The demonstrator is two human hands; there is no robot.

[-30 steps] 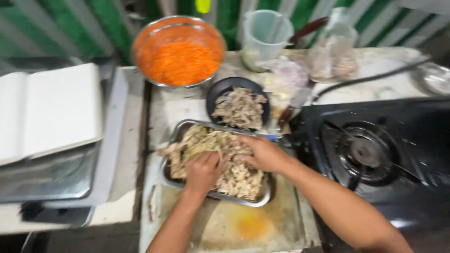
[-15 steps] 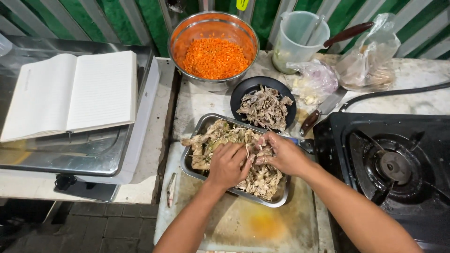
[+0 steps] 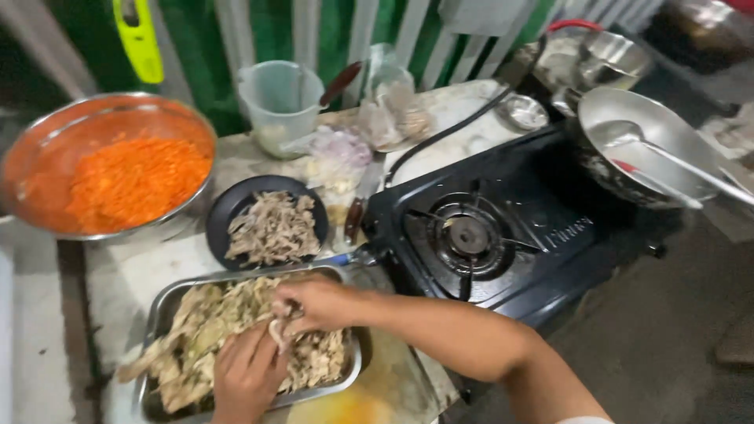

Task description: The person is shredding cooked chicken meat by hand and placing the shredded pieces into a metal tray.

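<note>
Up along the back of your tabletop (image 3: 149, 271) there's a clear plastic bag (image 3: 397, 110) bunched up with something pale inside, just right of a translucent measuring jug (image 3: 279, 98), and a second, smaller clear bag (image 3: 338, 153) with pinkish and yellowish bits sits in front of them, near the black plate (image 3: 236, 212) of shredded meat. A bright yellow-green thing (image 3: 140, 39) hangs on the green wall at top left; can't read anything on it. Big metal bowl (image 3: 47, 141) of orange grated stuff is on your left, black gas stove (image 3: 503, 228) on your right with a steel pan (image 3: 652, 145) and ladle further back. Now the main bit: the steel tray (image 3: 161, 310) of shredded chicken (image 3: 204, 330) is right in front of you. Your right hand (image 3: 322, 305) reaches in from the right, fingers (image 3: 284, 310) pinched together on a pale strip of meat (image 3: 276, 331) over the middle of the tray. Your left hand (image 3: 247, 373) comes up from the bottom edge, fingers curled closed on the lower end of that same strip, so both hands meet just above the pile.
</note>
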